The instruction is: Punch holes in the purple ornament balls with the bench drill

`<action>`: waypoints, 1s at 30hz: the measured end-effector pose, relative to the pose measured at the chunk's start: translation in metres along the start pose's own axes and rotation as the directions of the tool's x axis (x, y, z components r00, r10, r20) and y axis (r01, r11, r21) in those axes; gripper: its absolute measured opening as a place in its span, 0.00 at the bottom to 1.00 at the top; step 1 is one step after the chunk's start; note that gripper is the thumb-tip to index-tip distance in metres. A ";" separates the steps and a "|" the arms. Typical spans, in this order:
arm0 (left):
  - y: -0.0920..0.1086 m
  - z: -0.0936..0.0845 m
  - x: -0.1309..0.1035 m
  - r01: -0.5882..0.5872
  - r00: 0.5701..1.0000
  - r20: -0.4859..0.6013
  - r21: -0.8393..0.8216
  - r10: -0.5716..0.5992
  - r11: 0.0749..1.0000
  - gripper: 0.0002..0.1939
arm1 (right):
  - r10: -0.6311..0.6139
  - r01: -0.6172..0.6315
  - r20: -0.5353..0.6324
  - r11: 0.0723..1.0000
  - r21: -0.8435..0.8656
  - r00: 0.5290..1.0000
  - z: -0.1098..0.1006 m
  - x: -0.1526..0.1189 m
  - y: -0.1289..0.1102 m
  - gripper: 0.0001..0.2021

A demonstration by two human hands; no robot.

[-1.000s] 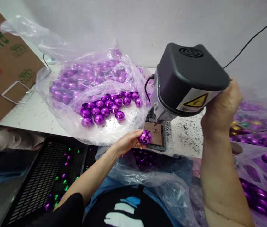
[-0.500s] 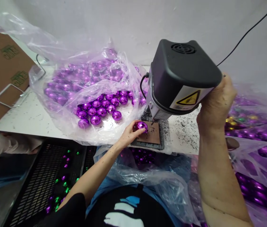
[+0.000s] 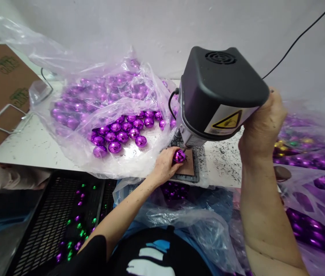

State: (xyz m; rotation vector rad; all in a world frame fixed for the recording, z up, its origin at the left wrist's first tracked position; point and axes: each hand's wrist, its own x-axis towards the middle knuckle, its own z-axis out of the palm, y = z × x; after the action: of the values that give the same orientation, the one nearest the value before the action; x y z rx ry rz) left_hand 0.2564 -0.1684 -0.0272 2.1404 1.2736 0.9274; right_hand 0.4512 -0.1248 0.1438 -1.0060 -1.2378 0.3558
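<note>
Ball (image 3: 179, 156), glossy and faceted, is being pinched by the left hand (image 3: 165, 163) over the board (image 3: 188, 165), right of frame centre. The right hand's (image 3: 265, 126) grip is being hidden by the smooth, boxy drill (image 3: 222, 90), upper right, and cannot be told. Since the earlier frame, the ball is being brought nearer the bit (image 3: 185, 149).

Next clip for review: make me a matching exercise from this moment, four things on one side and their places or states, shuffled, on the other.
Things:
1. Left hand
2. Right hand
3. Black crate
4. Cardboard box

Places or states:
A. Brown, at the picture's left edge
B. At the right side of the black machine, fingers hidden
C. Has small green and purple balls in it
D. Gripping a shiny purple ball

Pairs: 1-D, 2-B, 3-C, 4-A
</note>
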 end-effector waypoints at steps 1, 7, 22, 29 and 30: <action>0.001 0.000 0.000 -0.003 1.000 0.011 0.011 0.003 1.000 0.25 | -0.003 0.003 0.000 1.000 -0.002 1.000 0.000 0.000 0.000 0.33; 0.007 0.007 0.001 0.050 0.998 0.027 -0.015 -0.050 0.999 0.27 | -0.004 0.004 -0.013 1.000 -0.003 1.000 0.002 -0.002 -0.001 0.33; 0.010 0.025 0.005 0.087 0.994 -0.063 0.053 -0.084 0.995 0.21 | -0.017 0.017 0.017 0.999 -0.027 1.000 -0.004 -0.006 -0.006 0.28; 0.009 0.027 0.004 0.060 0.994 -0.090 0.045 -0.055 0.997 0.20 | -0.056 0.057 0.006 0.994 -0.093 0.998 -0.011 -0.015 -0.006 0.24; 0.008 0.027 0.004 0.049 0.994 -0.097 0.043 -0.044 0.998 0.20 | -0.079 0.078 0.003 0.989 -0.127 0.997 -0.013 -0.019 -0.007 0.23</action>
State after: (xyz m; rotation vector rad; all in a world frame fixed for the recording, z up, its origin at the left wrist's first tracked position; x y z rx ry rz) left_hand 0.2827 -0.1699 -0.0381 2.1136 1.3977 1.0019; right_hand 0.4544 -0.1485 0.1379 -1.0620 -1.3070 0.2169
